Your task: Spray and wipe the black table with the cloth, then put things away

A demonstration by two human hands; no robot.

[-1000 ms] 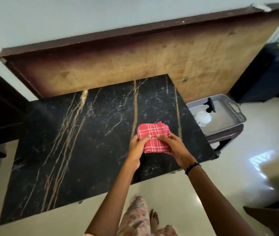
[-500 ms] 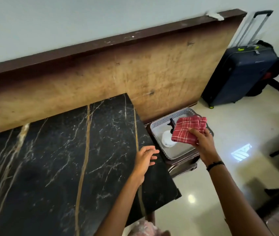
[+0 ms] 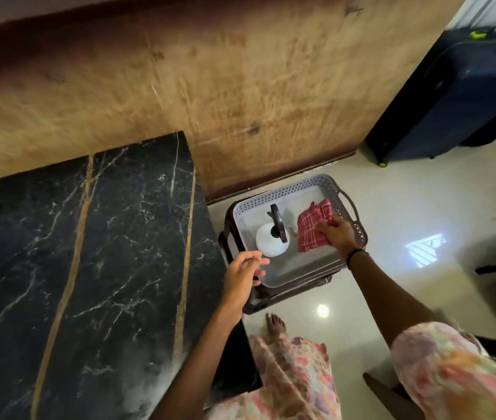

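The black marble table (image 3: 83, 268) with gold veins fills the left of the view. To its right a grey perforated basket (image 3: 295, 189) stands on a dark stool. Inside the basket sits a white spray bottle (image 3: 269, 242) with a black trigger head. My right hand (image 3: 336, 233) holds the folded red checked cloth (image 3: 312, 230) down inside the basket, right of the bottle. My left hand (image 3: 242, 275) hovers with relaxed fingers over the table's right edge and the basket's near left corner, holding nothing.
A large wooden board (image 3: 210, 86) leans against the wall behind the table. A dark blue suitcase (image 3: 458, 95) stands at the far right on the glossy floor. My bare foot (image 3: 275, 324) is beside the stool.
My right hand carried the cloth off the table and lowered it into the basket beside the bottle. My left hand let go of the cloth and drifted to the table's right edge.
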